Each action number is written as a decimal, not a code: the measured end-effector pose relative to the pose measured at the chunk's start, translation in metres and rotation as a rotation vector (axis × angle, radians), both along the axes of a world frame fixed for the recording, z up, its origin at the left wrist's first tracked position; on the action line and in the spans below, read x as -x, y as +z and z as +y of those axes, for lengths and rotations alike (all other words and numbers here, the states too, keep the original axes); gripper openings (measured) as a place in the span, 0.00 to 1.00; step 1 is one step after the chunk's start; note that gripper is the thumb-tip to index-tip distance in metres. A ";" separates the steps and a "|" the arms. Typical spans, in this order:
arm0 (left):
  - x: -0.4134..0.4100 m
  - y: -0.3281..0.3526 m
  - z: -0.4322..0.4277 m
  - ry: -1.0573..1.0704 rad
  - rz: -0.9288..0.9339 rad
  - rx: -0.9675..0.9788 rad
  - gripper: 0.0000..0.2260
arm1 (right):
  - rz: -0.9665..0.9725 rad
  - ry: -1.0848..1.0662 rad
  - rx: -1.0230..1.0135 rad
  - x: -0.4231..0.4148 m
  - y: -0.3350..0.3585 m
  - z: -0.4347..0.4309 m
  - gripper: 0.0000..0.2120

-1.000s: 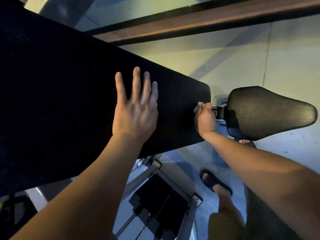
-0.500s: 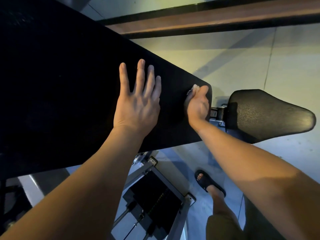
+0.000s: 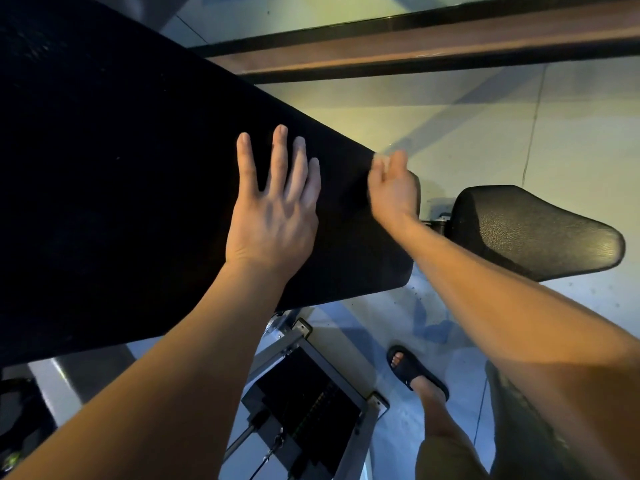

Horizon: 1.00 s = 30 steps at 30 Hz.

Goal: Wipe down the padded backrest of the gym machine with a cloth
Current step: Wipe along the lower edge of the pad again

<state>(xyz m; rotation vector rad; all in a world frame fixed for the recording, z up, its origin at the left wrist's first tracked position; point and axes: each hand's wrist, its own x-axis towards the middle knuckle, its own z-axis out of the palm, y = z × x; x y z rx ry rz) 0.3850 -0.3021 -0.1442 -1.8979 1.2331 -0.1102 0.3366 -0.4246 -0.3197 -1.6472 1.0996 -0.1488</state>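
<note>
The black padded backrest [image 3: 121, 202] slants across the left and middle of the head view. My left hand [image 3: 273, 216] lies flat on it with the fingers straight and spread. At the pad's far right corner, my right hand [image 3: 394, 192] is blurred by motion. It holds a small pale cloth [image 3: 378, 160] against the pad's edge, and only a sliver of the cloth shows past the fingertips.
A black padded seat [image 3: 530, 233] sits just right of the backrest's end. Below the pad are the machine's grey frame and dark weight stack [image 3: 311, 410]. My sandalled foot [image 3: 415, 372] stands on the pale floor. A brown rail [image 3: 450, 53] runs along the back.
My right hand with the cloth has moved from the gap by the seat up along the pad's end to its far corner. The left hand stays flat in place.
</note>
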 end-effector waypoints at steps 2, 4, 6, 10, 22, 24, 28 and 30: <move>0.000 -0.001 0.000 -0.005 0.005 -0.004 0.30 | -0.234 0.151 0.079 -0.005 0.029 0.008 0.13; 0.000 -0.001 0.000 -0.004 0.010 -0.002 0.30 | -0.312 0.277 0.181 -0.006 0.038 0.010 0.13; 0.001 0.000 0.000 0.002 0.010 0.000 0.30 | -0.197 0.193 0.152 -0.004 0.012 -0.003 0.12; 0.001 0.000 0.000 -0.002 0.018 0.010 0.30 | 0.170 -0.048 -0.098 0.003 -0.034 -0.030 0.11; 0.000 -0.004 0.000 0.014 0.031 0.033 0.30 | -0.055 0.070 0.027 0.009 -0.040 -0.018 0.09; 0.000 -0.006 0.000 0.011 0.033 0.033 0.31 | 0.151 -0.005 -0.108 0.027 -0.088 -0.032 0.09; 0.000 -0.006 -0.001 0.012 0.045 0.057 0.30 | 0.306 -0.062 -0.346 0.044 -0.134 -0.045 0.11; 0.001 -0.006 -0.002 0.018 0.051 0.061 0.30 | 0.179 -0.118 -0.318 0.032 -0.116 -0.044 0.11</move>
